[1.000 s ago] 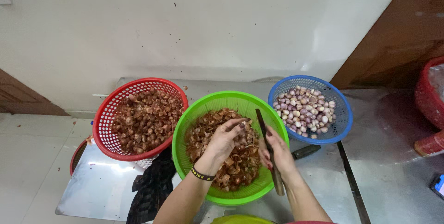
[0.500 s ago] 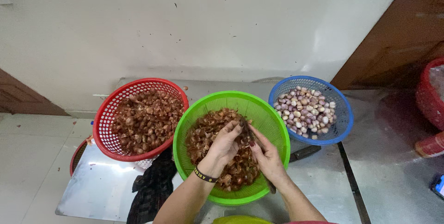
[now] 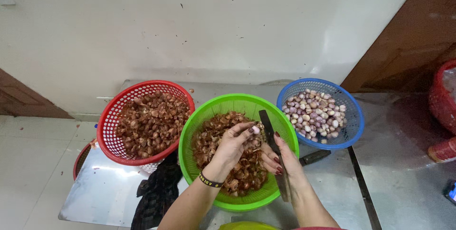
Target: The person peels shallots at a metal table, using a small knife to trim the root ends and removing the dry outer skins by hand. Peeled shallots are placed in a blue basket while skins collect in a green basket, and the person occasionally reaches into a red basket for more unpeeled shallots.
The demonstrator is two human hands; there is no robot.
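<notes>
Fingertips [image 3: 251, 129] of left hand [image 3: 232, 145] pinch a small shallot [image 3: 256, 129] | right hand [image 3: 280, 159] grips knife [image 3: 274, 151] | both over green basket [image 3: 199, 120], frame centre | peeled shallots in blue basket [image 3: 354, 120], right.

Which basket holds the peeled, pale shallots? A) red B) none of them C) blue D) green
C: the blue basket holds the pale peeled shallots; the red basket and the green basket hold brown, skin-covered material.
</notes>
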